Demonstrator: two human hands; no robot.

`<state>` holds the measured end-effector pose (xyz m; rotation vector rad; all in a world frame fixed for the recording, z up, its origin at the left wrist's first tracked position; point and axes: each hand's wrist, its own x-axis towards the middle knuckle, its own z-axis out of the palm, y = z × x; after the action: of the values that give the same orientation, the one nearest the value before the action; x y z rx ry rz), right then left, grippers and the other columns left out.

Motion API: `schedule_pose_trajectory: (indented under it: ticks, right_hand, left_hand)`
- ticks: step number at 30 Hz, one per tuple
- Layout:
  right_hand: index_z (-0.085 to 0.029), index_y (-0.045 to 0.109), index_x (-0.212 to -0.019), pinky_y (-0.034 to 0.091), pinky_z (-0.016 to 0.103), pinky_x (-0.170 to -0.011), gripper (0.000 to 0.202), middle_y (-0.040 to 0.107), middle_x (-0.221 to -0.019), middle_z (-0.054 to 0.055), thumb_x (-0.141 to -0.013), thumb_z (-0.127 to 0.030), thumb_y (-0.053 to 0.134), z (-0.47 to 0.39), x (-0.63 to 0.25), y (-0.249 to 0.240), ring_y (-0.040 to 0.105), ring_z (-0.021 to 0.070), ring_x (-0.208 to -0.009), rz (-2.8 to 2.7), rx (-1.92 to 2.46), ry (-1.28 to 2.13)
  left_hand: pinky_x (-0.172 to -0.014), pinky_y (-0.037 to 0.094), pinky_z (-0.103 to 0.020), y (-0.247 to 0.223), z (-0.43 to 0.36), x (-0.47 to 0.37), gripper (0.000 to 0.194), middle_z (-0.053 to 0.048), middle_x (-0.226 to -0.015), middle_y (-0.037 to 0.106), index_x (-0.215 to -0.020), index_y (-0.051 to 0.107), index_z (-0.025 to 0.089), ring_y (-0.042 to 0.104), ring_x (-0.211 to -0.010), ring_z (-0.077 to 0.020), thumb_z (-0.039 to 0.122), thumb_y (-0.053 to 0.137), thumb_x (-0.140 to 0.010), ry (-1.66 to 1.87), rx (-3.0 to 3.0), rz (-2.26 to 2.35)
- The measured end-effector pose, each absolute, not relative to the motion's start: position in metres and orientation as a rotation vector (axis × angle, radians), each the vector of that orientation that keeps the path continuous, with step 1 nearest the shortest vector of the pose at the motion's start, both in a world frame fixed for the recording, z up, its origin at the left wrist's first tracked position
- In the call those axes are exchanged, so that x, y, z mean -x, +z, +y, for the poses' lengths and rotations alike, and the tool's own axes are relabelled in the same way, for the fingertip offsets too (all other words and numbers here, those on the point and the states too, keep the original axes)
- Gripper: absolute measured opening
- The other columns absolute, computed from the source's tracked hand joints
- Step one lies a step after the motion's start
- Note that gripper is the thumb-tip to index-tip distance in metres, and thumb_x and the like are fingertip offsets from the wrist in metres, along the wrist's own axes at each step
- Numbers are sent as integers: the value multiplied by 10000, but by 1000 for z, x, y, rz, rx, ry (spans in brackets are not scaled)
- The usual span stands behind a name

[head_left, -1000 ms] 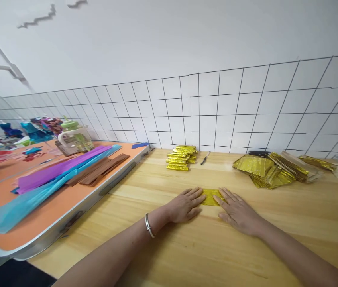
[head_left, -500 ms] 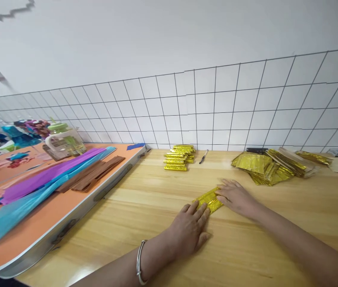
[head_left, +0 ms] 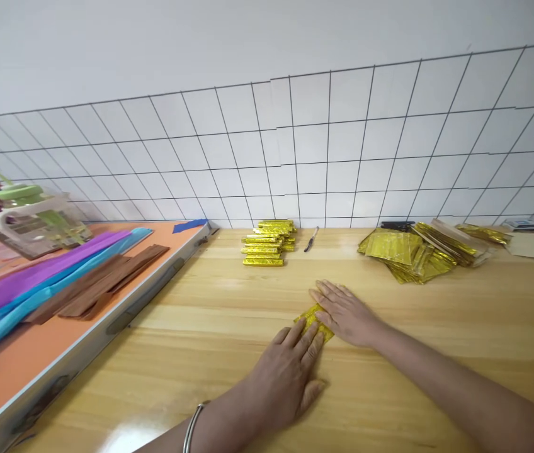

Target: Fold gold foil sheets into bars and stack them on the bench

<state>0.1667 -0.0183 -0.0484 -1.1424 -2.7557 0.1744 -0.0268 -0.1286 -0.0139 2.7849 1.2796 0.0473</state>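
Note:
A small gold foil piece [head_left: 313,318] lies flat on the wooden table [head_left: 191,340], partly hidden under both hands. My left hand [head_left: 283,371], with a silver bangle [head_left: 193,428] at the wrist, rests its spread fingertips on the near left side of the foil. My right hand [head_left: 345,311] lies flat with fingers stretched out, touching the foil's upper right part. Beyond them is a stack of narrow folded gold strips [head_left: 267,244], and to the right a loose pile of flat gold foil sheets [head_left: 403,251].
A pen [head_left: 311,240] lies beside the folded strips. At left, an orange board [head_left: 82,346] with a raised edge holds purple, blue and brown strips [head_left: 106,283] and a clear container with a green lid [head_left: 40,217]. A tiled wall [head_left: 309,145] stands behind.
The view has shifted to the right. My right hand has slid further across the foil toward my left hand, covering more of it, while my left hand stays on its near side.

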Motion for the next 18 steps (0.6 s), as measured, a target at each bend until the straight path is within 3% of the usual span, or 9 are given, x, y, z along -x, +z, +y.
schedule_pose_trajectory:
  ticks: [8,12,18]
  right_hand:
    - [-270,171,-1433,135,436,-1095,562,142,-1503,28,-924,-509,154,28,-187,-59,137,209,-1365,-2760,1170,56]
    - [-286,231,-1416,172,422,-1086,550,201,-1491,18,-919,-512,168,50,-191,-63,182,202,-1356,-2727,1224,-56]
    - [-159,335,-1379,241,438,-1061,547,324,-1438,112,-921,-436,225,68,-201,-52,265,237,-1326,-2543,1329,-193]
  left_hand:
    - [-1078,173,-457,-18,-127,31,652,-98,-1473,208,-1432,151,160,111,-1361,-311,538,210,-905,11,-2738,1262]
    - [-1063,201,-455,-14,-126,24,643,-98,-1465,237,-1418,210,161,162,-1347,-310,542,218,-899,38,-2742,1295]
    - [-1032,246,-444,-13,-127,15,644,-103,-1447,282,-1399,259,157,232,-1314,-307,545,248,-886,85,-2771,1345]
